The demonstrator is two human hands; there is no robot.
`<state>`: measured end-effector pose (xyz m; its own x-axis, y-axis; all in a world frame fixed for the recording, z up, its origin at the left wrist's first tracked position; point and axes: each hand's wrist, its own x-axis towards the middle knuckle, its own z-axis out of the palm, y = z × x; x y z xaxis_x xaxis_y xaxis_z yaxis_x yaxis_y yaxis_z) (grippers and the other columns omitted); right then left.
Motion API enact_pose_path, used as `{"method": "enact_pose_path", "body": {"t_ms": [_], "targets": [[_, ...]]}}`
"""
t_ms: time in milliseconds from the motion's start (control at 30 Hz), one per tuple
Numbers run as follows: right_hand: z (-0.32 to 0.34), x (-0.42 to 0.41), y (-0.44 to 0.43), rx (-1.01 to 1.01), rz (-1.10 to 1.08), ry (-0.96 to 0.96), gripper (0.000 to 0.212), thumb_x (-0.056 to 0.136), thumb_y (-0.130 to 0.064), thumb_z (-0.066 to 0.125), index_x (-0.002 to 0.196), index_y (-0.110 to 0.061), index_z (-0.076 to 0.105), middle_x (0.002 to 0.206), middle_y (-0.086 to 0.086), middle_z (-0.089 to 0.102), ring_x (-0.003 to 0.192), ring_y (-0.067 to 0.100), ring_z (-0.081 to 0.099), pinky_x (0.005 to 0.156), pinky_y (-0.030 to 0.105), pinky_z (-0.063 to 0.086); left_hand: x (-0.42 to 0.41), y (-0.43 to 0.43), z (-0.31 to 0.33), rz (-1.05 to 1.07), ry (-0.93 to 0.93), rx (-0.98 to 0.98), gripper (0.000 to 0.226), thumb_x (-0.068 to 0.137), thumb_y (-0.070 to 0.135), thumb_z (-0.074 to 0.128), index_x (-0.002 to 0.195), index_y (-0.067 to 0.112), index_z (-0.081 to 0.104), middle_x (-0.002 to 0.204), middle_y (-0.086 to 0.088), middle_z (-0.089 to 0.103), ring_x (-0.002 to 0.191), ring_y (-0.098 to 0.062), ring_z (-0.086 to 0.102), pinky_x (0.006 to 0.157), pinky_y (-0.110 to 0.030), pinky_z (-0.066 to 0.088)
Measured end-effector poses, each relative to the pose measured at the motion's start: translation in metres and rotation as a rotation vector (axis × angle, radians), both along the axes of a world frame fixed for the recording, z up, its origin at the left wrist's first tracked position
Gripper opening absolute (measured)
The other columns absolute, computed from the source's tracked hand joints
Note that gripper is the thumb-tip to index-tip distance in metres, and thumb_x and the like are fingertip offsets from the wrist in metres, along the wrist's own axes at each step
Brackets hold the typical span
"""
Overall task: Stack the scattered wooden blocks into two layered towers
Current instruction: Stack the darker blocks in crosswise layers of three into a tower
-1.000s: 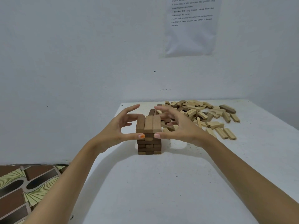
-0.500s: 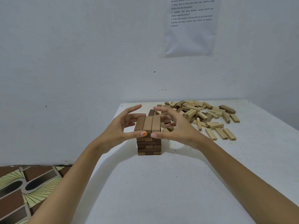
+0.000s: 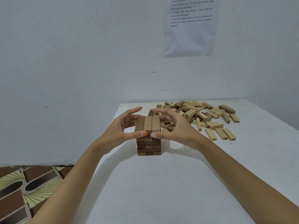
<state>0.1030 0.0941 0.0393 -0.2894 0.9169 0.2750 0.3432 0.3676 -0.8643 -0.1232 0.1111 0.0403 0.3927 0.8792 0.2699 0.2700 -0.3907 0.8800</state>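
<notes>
A dark wooden tower [image 3: 148, 147], several layers high, stands on the white table [image 3: 161, 191]. Its top layer [image 3: 148, 125] is three blocks side by side, pointing towards me. My left hand [image 3: 119, 128] is at the tower's left and my right hand [image 3: 179, 128] at its right. Both thumb tips press the near ends of the top blocks. The fingers spread loosely behind the far ends and close around nothing. Scattered light blocks [image 3: 199, 112] lie in a pile behind and to the right.
A few dark blocks [image 3: 151, 112] lie just behind the tower, and another dark block [image 3: 226, 109] at the pile's far right. A printed sheet [image 3: 189, 26] hangs on the wall. The table's left edge drops to a patterned floor [image 3: 24, 191].
Both hands have drawn in around the top layer; the thumbs came closer together on its near ends. The tower has not moved.
</notes>
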Motion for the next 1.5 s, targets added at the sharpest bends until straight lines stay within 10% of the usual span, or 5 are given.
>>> {"method": "enact_pose_path", "body": {"t_ms": [433,667,800,900,1500], "targets": [[0.003,0.001,-0.002,-0.049,0.040,0.017,0.090,0.066,-0.032,0.088,0.142,-0.036,0.039,0.138,-0.007,0.053,0.124,0.003,0.051,0.107,0.034,0.043,-0.002,-0.003,0.003,0.003,0.060,-0.009,0.086,0.064,0.041,0.083,0.139,0.036,0.041,0.130,0.010,0.058,0.122,-0.006,0.052,0.109,-0.031,0.038],[0.018,0.001,-0.029,-0.214,-0.108,0.123,0.049,0.105,-0.037,0.031,0.153,-0.034,0.021,0.158,-0.014,0.022,0.140,0.011,0.030,0.097,0.017,0.026,-0.008,-0.024,-0.008,0.173,-0.104,-0.115,0.071,0.079,0.076,0.039,0.142,0.045,0.034,0.142,0.028,0.041,0.131,0.006,0.037,0.115,-0.032,0.023],[-0.003,-0.021,-0.046,-0.255,-0.184,0.079,0.049,0.106,-0.028,0.024,0.155,-0.031,0.015,0.160,-0.011,0.016,0.146,0.009,0.015,0.117,0.041,0.018,0.010,-0.020,-0.018,0.350,-0.236,-0.227,0.048,0.099,0.049,0.030,0.145,0.033,0.034,0.145,0.023,0.036,0.131,-0.002,0.036,0.109,-0.028,0.021],[-0.016,-0.031,-0.050,-0.222,-0.167,-0.033,0.054,0.106,-0.025,0.024,0.156,-0.026,0.003,0.162,-0.015,-0.001,0.147,0.003,-0.003,0.117,0.030,0.004,0.003,-0.023,-0.028,0.308,-0.247,-0.176,0.047,0.104,0.034,0.026,0.147,0.014,0.029,0.153,0.000,0.029,0.140,-0.016,0.027,0.112,-0.032,0.022],[-0.027,-0.051,-0.043,-0.146,-0.208,-0.156,0.074,0.097,-0.012,0.035,0.154,-0.019,-0.012,0.162,-0.008,-0.014,0.147,0.008,-0.017,0.121,0.034,-0.005,0.051,-0.066,-0.012,0.293,-0.367,-0.240,0.051,0.099,0.046,0.025,0.148,0.033,0.026,0.152,0.021,0.027,0.139,0.004,0.023,0.103,-0.015,0.015]]}}
